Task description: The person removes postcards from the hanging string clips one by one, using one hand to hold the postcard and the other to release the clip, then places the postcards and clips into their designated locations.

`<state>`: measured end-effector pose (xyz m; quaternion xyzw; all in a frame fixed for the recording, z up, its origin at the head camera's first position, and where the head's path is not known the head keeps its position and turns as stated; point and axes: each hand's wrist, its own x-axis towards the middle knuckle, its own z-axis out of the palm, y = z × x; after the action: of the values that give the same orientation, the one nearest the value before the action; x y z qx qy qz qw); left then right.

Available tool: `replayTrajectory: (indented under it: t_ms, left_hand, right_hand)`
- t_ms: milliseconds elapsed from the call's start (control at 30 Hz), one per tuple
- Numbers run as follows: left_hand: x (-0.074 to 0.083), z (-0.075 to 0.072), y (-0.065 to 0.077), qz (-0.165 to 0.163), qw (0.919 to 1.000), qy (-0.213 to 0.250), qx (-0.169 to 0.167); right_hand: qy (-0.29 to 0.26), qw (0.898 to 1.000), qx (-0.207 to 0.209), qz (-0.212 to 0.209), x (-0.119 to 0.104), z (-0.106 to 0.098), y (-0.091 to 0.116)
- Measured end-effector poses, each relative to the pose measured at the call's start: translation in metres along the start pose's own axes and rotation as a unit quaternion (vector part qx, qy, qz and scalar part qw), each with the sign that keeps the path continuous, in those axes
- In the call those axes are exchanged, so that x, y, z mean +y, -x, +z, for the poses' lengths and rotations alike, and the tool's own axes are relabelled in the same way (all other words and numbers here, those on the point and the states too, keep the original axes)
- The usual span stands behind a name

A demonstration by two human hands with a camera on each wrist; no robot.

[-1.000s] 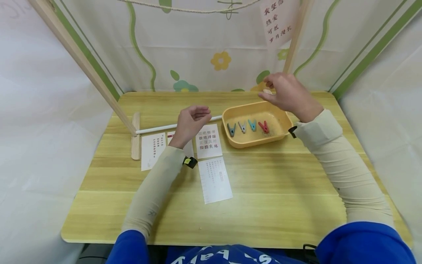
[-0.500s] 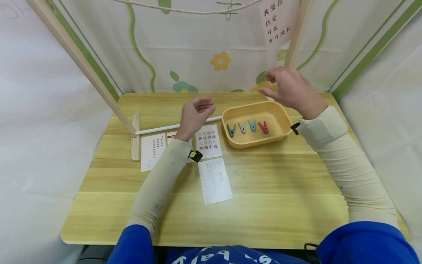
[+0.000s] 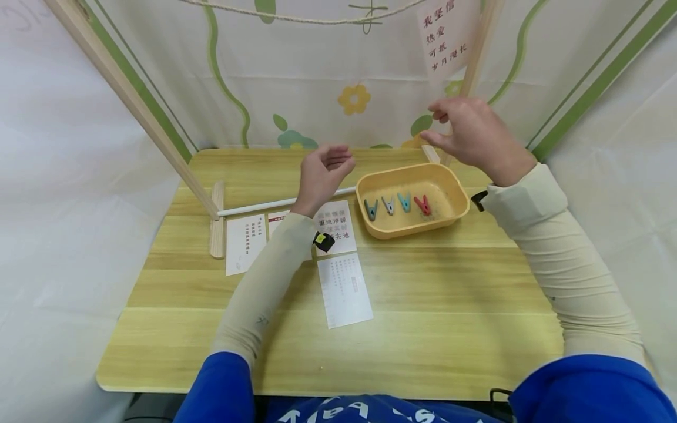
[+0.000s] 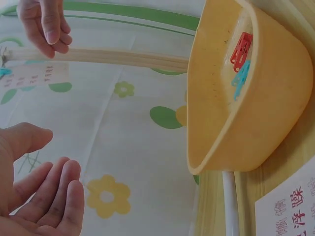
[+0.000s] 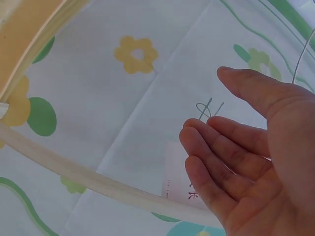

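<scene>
My left hand [image 3: 324,179] is raised above the printed cards, left of a yellow tray [image 3: 412,230], with thumb and fingers apart and nothing between them. Higher up, behind the tray's right end, my right hand [image 3: 473,138] hovers with bent fingers and holds nothing. Inside the tray lie several clothespins, among them a red clothespin [image 3: 423,204] and a light blue clothespin [image 3: 404,201]. A printed card [image 3: 444,38] hangs at the upper right, in front of the wooden post. In the left wrist view, a small blue clip [image 4: 5,72] shows at the hanging card's edge.
Several paper cards lie on the table, including a loose card [image 3: 345,291] nearest me. A white rod [image 3: 254,207] runs along the table behind them. Wooden posts stand left [image 3: 132,111] and right [image 3: 478,53]. A rope [image 3: 301,20] spans the top.
Both hands have risen, moving away from me and slightly to the right. Neither has picked anything up. The clothespins, tray and cards stay where they were.
</scene>
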<state>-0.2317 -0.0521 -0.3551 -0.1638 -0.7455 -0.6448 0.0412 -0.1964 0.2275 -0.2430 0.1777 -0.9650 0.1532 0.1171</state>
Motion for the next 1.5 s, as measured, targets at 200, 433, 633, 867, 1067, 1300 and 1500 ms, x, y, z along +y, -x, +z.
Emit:
replayTrajectory:
  t_ms: [200, 433, 633, 867, 1067, 1300, 1500]
  left_hand:
    - [0.003, 0.006, -0.007, 0.007, 0.9999, 0.009, 0.007]
    - [0.006, 0.012, -0.012, 0.018, 0.9998, 0.003, 0.010]
    - [0.009, 0.018, -0.017, 0.016, 0.9998, 0.009, 0.010]
    - [0.015, 0.024, -0.023, 0.023, 0.9996, 0.000, 0.013]
    - [0.018, 0.027, -0.029, 0.028, 0.9994, -0.009, 0.019]
    - [0.021, 0.030, -0.035, 0.025, 0.9994, -0.009, 0.021]
    - [0.022, 0.032, -0.039, 0.034, 0.9988, -0.032, 0.017]
  right_hand:
    - [0.011, 1.000, 0.008, -0.002, -0.002, -0.007, 0.000]
    - [0.012, 1.000, 0.002, 0.013, -0.003, -0.016, -0.001]
    - [0.019, 1.000, 0.012, 0.015, -0.004, -0.021, -0.001]
    - [0.019, 0.999, 0.032, 0.007, -0.007, -0.025, -0.001]
    - [0.018, 0.999, 0.043, -0.002, -0.009, -0.028, -0.003]
    - [0.021, 0.999, 0.040, 0.003, -0.009, -0.033, -0.005]
    - [0.023, 0.999, 0.047, 0.002, -0.010, -0.036, -0.006]
